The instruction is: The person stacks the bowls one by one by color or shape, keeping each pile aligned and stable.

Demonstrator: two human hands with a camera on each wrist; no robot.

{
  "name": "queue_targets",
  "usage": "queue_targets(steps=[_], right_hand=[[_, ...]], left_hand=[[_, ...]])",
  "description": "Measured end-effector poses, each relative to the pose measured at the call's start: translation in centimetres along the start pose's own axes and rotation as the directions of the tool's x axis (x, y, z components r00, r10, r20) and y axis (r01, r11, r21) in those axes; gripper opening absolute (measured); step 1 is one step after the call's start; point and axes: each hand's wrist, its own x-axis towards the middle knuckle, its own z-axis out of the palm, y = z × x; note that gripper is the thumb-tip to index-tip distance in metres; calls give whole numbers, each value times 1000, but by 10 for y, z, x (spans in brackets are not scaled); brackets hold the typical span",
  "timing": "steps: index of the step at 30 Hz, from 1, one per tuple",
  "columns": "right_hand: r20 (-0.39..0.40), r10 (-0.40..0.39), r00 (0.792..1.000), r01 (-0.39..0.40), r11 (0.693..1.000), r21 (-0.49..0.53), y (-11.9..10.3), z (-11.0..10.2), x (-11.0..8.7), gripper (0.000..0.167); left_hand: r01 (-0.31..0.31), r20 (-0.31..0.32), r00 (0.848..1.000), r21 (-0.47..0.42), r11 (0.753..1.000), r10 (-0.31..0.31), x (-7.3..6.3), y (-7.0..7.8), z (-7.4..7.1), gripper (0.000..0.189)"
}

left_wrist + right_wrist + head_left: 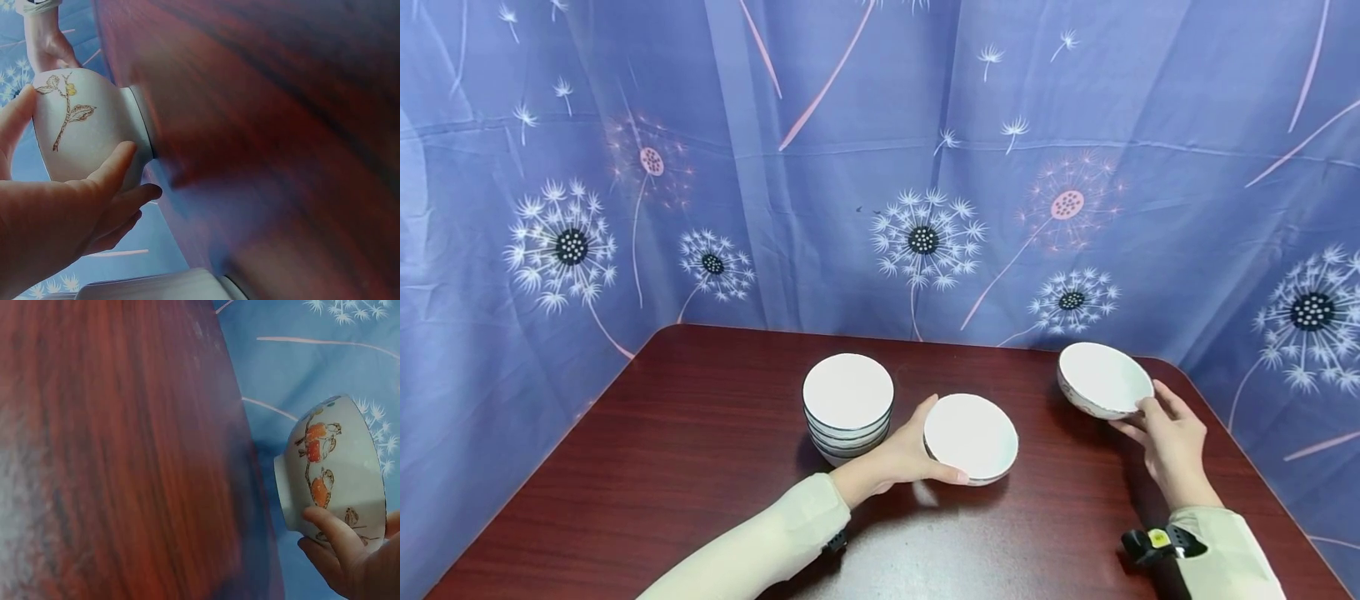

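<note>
My left hand [902,454] holds a white bowl [972,437] near the table's middle, thumb at the near rim and fingers around its left side. In the left wrist view this bowl [94,131] shows a brown leafy twig on its outside; whether its foot touches the table I cannot tell. At the right, my right hand [1172,446] grips another white bowl [1105,379] by its right side, slightly tilted and raised off the table. Orange painted decoration marks that bowl [337,475] in the right wrist view. A stack of several dark-rimmed white bowls [848,404] stands just left of my left hand.
The dark red wooden table [662,433] has rounded far corners. Behind it and along both sides hangs a blue curtain [820,208] with dandelion prints, close to the table's far edge. A black strap with a yellow piece [1159,538] is on my right wrist.
</note>
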Motion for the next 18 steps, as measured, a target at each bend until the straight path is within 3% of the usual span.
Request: queue_targets(steps=[8, 18], right_hand=[[122, -51, 991, 46, 998, 49, -4, 12, -3, 61], [252, -60, 966, 21, 988, 154, -7, 22, -8, 36]], left_hand=[[5, -4, 1000, 3, 1000, -5, 1, -1, 0, 121], [10, -3, 1000, -8, 1000, -10, 0, 0, 0, 121]])
